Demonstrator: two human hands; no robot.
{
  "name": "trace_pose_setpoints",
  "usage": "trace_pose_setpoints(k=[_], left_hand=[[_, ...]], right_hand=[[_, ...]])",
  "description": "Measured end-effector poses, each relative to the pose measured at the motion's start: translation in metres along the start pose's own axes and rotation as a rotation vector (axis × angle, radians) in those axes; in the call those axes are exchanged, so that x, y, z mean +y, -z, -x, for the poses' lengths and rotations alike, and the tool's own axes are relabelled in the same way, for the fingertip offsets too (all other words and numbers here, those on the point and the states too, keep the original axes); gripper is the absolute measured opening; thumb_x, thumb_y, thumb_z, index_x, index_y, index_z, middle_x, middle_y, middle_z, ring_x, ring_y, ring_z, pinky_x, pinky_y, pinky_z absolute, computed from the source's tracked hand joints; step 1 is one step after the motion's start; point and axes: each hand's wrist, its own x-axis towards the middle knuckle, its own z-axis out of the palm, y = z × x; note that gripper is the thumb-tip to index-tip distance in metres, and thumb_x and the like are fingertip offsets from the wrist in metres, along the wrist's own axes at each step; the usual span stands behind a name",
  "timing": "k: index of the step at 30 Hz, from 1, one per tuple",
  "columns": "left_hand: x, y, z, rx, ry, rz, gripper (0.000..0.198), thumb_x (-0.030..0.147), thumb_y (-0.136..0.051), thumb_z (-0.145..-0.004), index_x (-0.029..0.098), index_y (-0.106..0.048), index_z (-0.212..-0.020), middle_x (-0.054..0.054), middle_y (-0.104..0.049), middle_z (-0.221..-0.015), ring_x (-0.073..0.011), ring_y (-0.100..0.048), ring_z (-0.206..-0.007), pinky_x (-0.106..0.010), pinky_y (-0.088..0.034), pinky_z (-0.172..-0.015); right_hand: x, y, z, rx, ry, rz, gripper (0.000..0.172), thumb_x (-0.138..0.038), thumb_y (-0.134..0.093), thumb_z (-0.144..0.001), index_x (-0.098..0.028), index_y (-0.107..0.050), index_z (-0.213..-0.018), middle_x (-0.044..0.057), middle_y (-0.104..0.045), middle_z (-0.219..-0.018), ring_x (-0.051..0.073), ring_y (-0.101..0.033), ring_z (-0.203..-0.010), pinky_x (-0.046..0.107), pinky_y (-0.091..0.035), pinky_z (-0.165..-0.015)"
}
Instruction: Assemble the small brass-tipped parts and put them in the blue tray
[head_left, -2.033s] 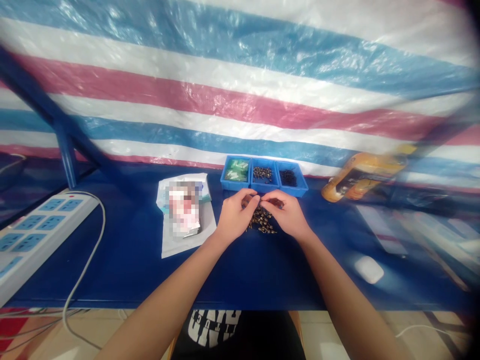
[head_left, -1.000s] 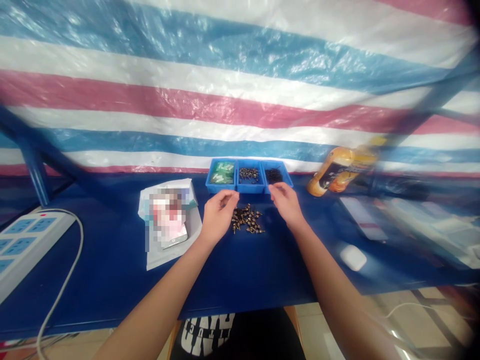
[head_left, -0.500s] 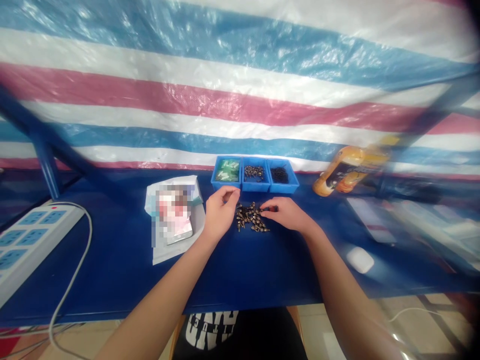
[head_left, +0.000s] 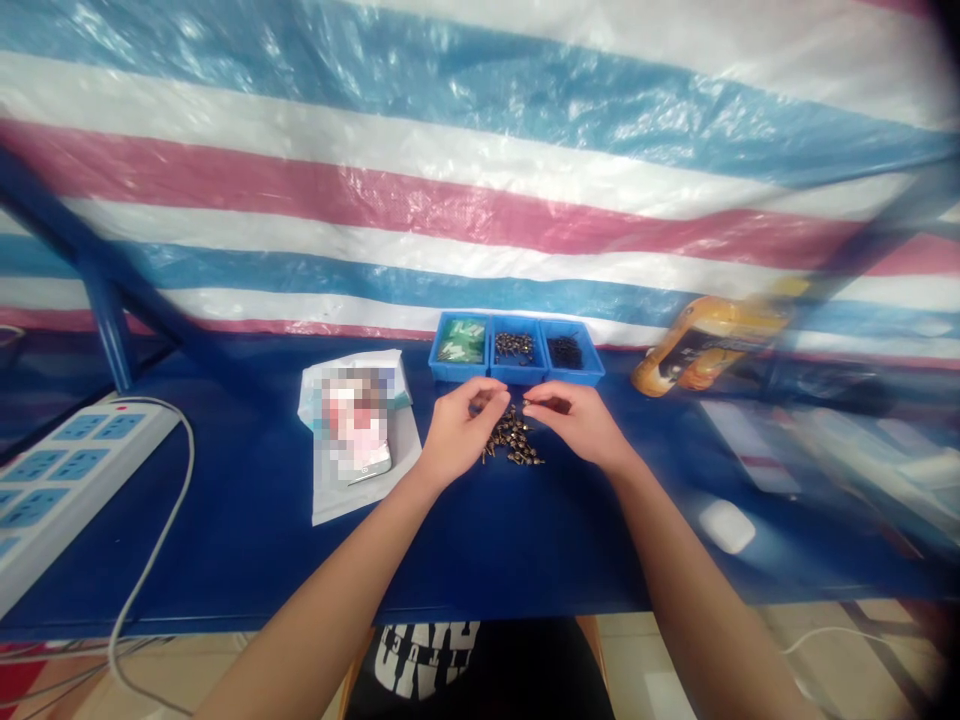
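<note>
My left hand (head_left: 466,425) is pinched, thumb against fingertips, at the left edge of a pile of small brass-and-dark metal pieces (head_left: 514,438) on the blue table. Facing it across the pile, my right hand (head_left: 576,420) also pinches, and a tiny bit shows at its fingertips. What either hand grips is too small to name. Just behind the hands stand three joined blue bins: the left bin (head_left: 442,373) holds green and white items, the middle bin (head_left: 517,376) similar metal pieces, the right bin (head_left: 574,378) thin black pieces.
A phone (head_left: 373,467) lies on a white plastic bag (head_left: 330,505) to the left. Farther left is a power strip (head_left: 90,490) with a white cable (head_left: 180,490). Orange bottles (head_left: 679,345), a white case (head_left: 727,527) and a blurred flat device (head_left: 750,445) lie on the right.
My left hand has moved right and my fingertips are now closer together above the pile. The right hand's pinch has lifted off the pile's right side. The view has shifted slightly.
</note>
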Motion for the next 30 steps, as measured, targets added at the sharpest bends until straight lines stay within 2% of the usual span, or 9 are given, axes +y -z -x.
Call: trace_pose_setpoints(k=[5, 8, 13, 17, 20, 25, 27, 29, 30], left_hand=[[-0.001, -0.003, 0.003, -0.102, 0.006, 0.060, 0.022, 0.041, -0.066, -0.087, 0.021, -0.071, -0.097, -0.003, -0.074, -0.094, -0.0178, -0.068, -0.085, -0.027, -0.052, -0.075], [-0.004, -0.003, 0.001, -0.114, 0.012, 0.126, 0.021, 0.039, -0.068, -0.085, 0.019, -0.070, -0.093, -0.003, -0.073, -0.092, -0.0174, -0.068, -0.084, -0.027, -0.052, -0.075], [-0.003, -0.001, -0.001, -0.132, 0.059, 0.231, 0.019, 0.036, -0.072, -0.082, 0.017, -0.069, -0.084, -0.003, -0.071, -0.086, -0.0159, -0.066, -0.081, -0.027, -0.051, -0.077], [0.000, -0.001, -0.002, -0.123, 0.110, 0.261, 0.021, 0.037, -0.073, -0.081, 0.017, -0.068, -0.082, -0.002, -0.071, -0.083, -0.0148, -0.065, -0.076, -0.027, -0.050, -0.072], [0.001, -0.001, -0.002, -0.102, 0.143, 0.264, 0.023, 0.041, -0.069, -0.084, 0.018, -0.068, -0.084, -0.002, -0.070, -0.081, -0.0142, -0.063, -0.074, -0.026, -0.049, -0.070], [-0.002, -0.001, -0.003, -0.042, 0.175, 0.234, 0.023, 0.041, -0.066, -0.086, 0.019, -0.068, -0.083, -0.001, -0.071, -0.079, -0.0142, -0.063, -0.073, -0.026, -0.048, -0.069], [-0.003, -0.001, -0.004, -0.021, 0.185, 0.213, 0.022, 0.041, -0.066, -0.085, 0.019, -0.068, -0.083, -0.001, -0.071, -0.078, -0.0143, -0.063, -0.072, -0.026, -0.047, -0.069], [-0.005, -0.001, -0.004, -0.009, 0.192, 0.202, 0.022, 0.041, -0.066, -0.085, 0.019, -0.068, -0.082, -0.001, -0.071, -0.078, -0.0145, -0.063, -0.071, -0.026, -0.047, -0.069], [-0.005, -0.001, -0.004, -0.005, 0.194, 0.201, 0.022, 0.041, -0.066, -0.085, 0.019, -0.068, -0.082, -0.002, -0.072, -0.078, -0.0145, -0.063, -0.071, -0.027, -0.047, -0.069]], right_hand=[[-0.011, -0.008, 0.001, 0.016, 0.069, -0.072, 0.019, -0.034, -0.070, -0.086, -0.026, -0.078, -0.100, 0.004, -0.076, -0.101, 0.021, -0.070, -0.089, 0.034, -0.054, -0.080], [-0.013, -0.011, 0.002, -0.002, 0.093, -0.071, 0.017, -0.031, -0.068, -0.088, -0.025, -0.079, -0.099, 0.004, -0.077, -0.100, 0.020, -0.071, -0.089, 0.033, -0.055, -0.081], [-0.011, -0.013, 0.002, 0.077, 0.050, -0.029, 0.016, -0.034, -0.075, -0.082, -0.023, -0.079, -0.092, 0.004, -0.078, -0.092, 0.021, -0.071, -0.081, 0.033, -0.055, -0.075], [-0.012, -0.014, 0.002, 0.050, 0.085, 0.023, 0.016, -0.035, -0.069, -0.087, -0.022, -0.077, -0.091, 0.004, -0.076, -0.090, 0.019, -0.067, -0.078, 0.031, -0.050, -0.070], [-0.014, -0.013, 0.002, 0.009, 0.058, 0.023, 0.020, -0.038, -0.063, -0.091, -0.020, -0.072, -0.087, 0.002, -0.071, -0.081, 0.016, -0.061, -0.071, 0.028, -0.046, -0.065], [-0.012, -0.013, 0.001, -0.030, -0.072, 0.030, 0.044, -0.045, -0.054, -0.094, -0.018, -0.051, -0.060, -0.002, -0.051, -0.059, 0.011, -0.047, -0.057, 0.026, -0.037, -0.057], [-0.010, -0.014, -0.001, 0.033, -0.110, -0.025, 0.039, -0.046, -0.056, -0.092, -0.019, -0.054, -0.066, -0.003, -0.051, -0.059, 0.012, -0.048, -0.057, 0.026, -0.039, -0.057], [-0.006, -0.015, -0.003, 0.147, -0.136, -0.131, 0.026, -0.046, -0.062, -0.088, -0.021, -0.061, -0.091, -0.003, -0.056, -0.067, 0.012, -0.051, -0.057, 0.027, -0.042, -0.057], [-0.004, -0.015, -0.004, 0.204, -0.143, -0.176, 0.031, -0.046, -0.065, -0.086, -0.023, -0.060, -0.106, -0.003, -0.058, -0.071, 0.012, -0.052, -0.057, 0.027, -0.043, -0.057]])
